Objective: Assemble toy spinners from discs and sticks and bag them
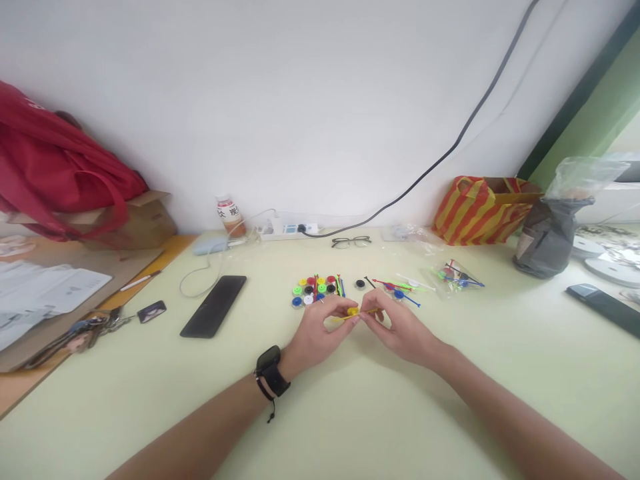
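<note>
Close together above the table, my left hand (323, 333) and my right hand (395, 323) both have their fingers closed in a pinch. Between the left fingertips sits a small yellow round piece (353, 311). A thin yellow plastic arrow (370, 311) runs across it, gripped by the right fingers; whether the two are joined I cannot tell. Just beyond the left hand lie round pieces (297, 302) in several colours, with red and blue arrows among them. Past the right hand are a black round piece (360, 284) and loose arrows (410, 298) with more round pieces.
A clear bag of coloured parts (457, 277) lies to the right. Glasses (351, 242), a power strip (287, 231) and a bottle (231, 217) stand along the wall. A phone (214, 307) and keys (100, 323) lie left; a striped bag (480, 210) stands back right.
</note>
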Available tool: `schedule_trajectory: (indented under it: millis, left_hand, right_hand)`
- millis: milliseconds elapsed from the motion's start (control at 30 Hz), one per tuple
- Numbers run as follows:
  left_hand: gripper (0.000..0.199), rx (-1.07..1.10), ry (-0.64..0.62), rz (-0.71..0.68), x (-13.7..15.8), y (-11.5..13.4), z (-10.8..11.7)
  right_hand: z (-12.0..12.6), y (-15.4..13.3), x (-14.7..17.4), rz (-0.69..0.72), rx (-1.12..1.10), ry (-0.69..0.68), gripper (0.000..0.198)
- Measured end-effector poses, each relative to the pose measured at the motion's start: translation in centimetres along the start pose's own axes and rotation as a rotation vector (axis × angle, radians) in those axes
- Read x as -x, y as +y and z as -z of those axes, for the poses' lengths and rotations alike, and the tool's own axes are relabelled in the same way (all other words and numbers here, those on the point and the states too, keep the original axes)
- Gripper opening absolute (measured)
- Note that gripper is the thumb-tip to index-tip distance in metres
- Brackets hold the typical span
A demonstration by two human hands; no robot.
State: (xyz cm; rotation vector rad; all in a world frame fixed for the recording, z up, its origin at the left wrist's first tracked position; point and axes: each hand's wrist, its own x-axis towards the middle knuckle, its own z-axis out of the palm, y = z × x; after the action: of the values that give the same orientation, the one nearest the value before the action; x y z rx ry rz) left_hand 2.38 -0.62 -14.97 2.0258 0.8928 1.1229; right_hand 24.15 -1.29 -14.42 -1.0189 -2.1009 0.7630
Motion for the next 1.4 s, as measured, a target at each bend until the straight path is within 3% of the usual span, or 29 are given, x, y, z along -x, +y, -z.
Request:
schedule_trajectory:
  millis: [133,400,667,833,967,1067,1133,1267,1367,1400]
  left_hand:
    - [0.016,-0.033,0.023,-0.024,0.2,-0.2,0.0]
    - [0.007,0.01,-0.012,0.028,0.1,-0.1,0.4]
    - [0.01,0.158,-0.058,0.06,0.0,0.1,0.2]
    - [0.013,0.345,-0.078,0.109,-0.2,0.1,0.2]
    - [0.019,0.394,-0.047,0.2,-0.2,-0.5,0.0]
    - [0.025,0.419,0.012,0.264,-0.2,-1.1,-0.2]
    - [0.027,0.439,0.046,0.288,-0.2,-1.4,-0.2]
    - [0.029,0.512,0.063,0.323,-0.4,-1.4,0.0]
    - [0.029,0.558,0.058,0.327,-0.6,-1.3,0.2]
    - [0.029,0.565,0.058,0.326,-0.6,-1.2,0.2]
  right_hand:
    - [0.2,0.1,-0.1,0.011,0.105,0.04,0.009]
    - [-0.1,-0.3,-0.1,-0.065,-0.139,-0.057,0.011]
    - [0.5,-0.4,-0.4,-0.067,-0.215,-0.044,0.016]
    - [0.8,0.1,-0.7,-0.067,-0.264,0.027,0.022]
    - [0.3,0.9,-0.8,-0.072,-0.237,0.229,0.035]
    - [0.2,1.2,-0.8,-0.028,-0.167,0.31,0.03]
    - [0.2,1.2,-0.7,0.012,-0.127,0.303,0.033]
    - [-0.2,0.9,-0.2,0.037,-0.122,0.29,0.06]
    - [-0.3,0.9,-0.1,0.01,-0.141,0.205,0.036]
    - [-0.3,1.0,-0.2,-0.013,-0.157,0.145,0.043]
